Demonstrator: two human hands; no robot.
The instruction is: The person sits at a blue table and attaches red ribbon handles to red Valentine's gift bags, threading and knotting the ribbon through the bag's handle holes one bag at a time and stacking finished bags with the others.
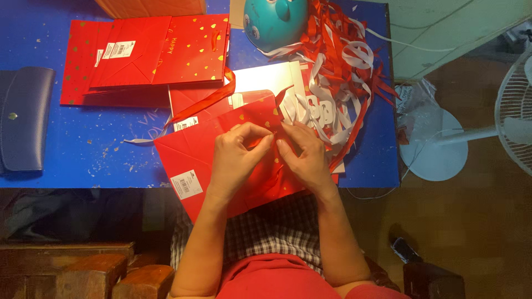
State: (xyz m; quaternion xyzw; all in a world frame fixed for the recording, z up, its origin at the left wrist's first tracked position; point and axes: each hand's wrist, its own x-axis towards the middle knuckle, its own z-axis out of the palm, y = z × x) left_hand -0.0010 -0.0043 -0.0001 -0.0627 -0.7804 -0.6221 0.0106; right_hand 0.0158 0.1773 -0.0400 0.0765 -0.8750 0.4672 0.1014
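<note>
A flat red paper gift bag (188, 152) with gold hearts and a white sticker lies over the near edge of the blue table (100, 149). My left hand (235, 158) and my right hand (305, 155) meet on top of it, fingertips pinched together on a red ribbon handle at the bag's upper edge. Another red ribbon (208, 99) trails from the bag toward the left. More red gift bags (149, 55) lie stacked flat at the back left.
A tangled heap of red and white ribbons (343, 72) covers the table's right side, next to a teal round toy (275, 22). A dark blue wallet (25, 116) lies at the far left. A white standing fan (499, 133) stands on the floor to the right.
</note>
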